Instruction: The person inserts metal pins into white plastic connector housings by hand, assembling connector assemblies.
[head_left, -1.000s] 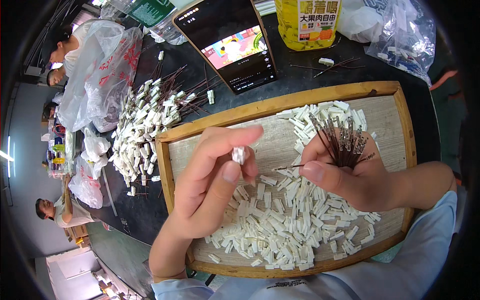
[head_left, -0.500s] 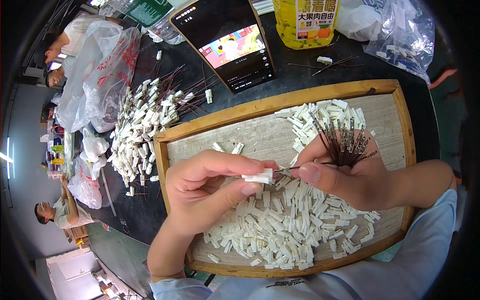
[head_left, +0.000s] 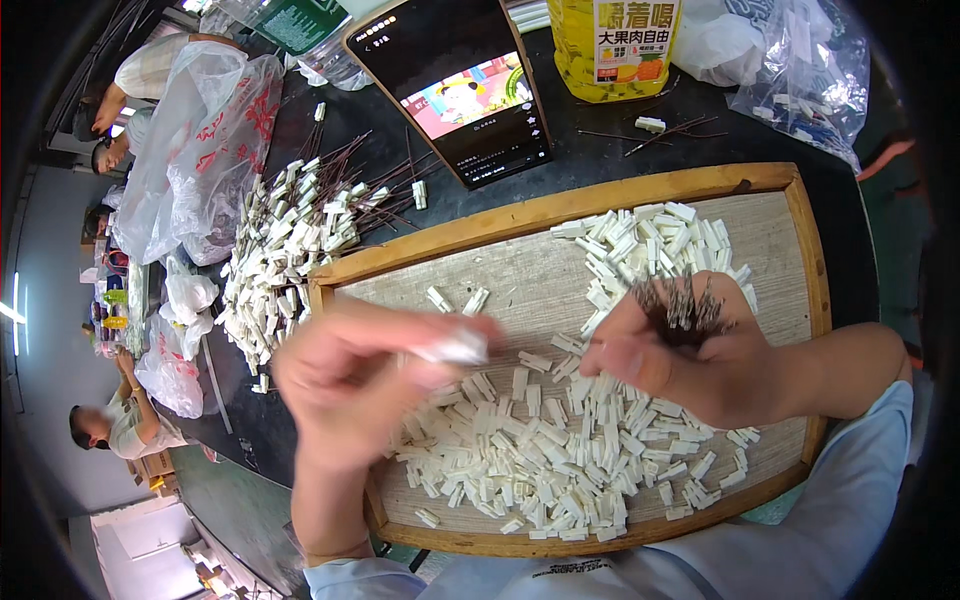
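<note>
Blurred by motion, my left hand [head_left: 365, 380] pinches a white plastic connector housing [head_left: 460, 347] between thumb and fingertips, above the left part of the wooden tray [head_left: 480, 228]. Whether a wire hangs from that housing I cannot make out. On the right, my right hand [head_left: 690, 365] is closed around a bundle of thin dark wires [head_left: 690, 308] whose metal-tipped ends fan upward. The two hands are apart. Beneath them, many loose white housings [head_left: 560, 460] cover the tray floor, and a second heap [head_left: 650, 235] lies by its far edge.
Left of the tray is a pile of housings with brown wires [head_left: 290, 240]. A phone [head_left: 455, 95] stands beyond the tray, beside a yellow drink bottle [head_left: 615, 50]. Plastic bags [head_left: 195, 150] lie at the left, another [head_left: 810, 75] at far right. People sit in the left background.
My left hand has moved left with the white housing, away from my right hand. A wire stretched between the hands before; that link is gone. My right hand has barely moved.
</note>
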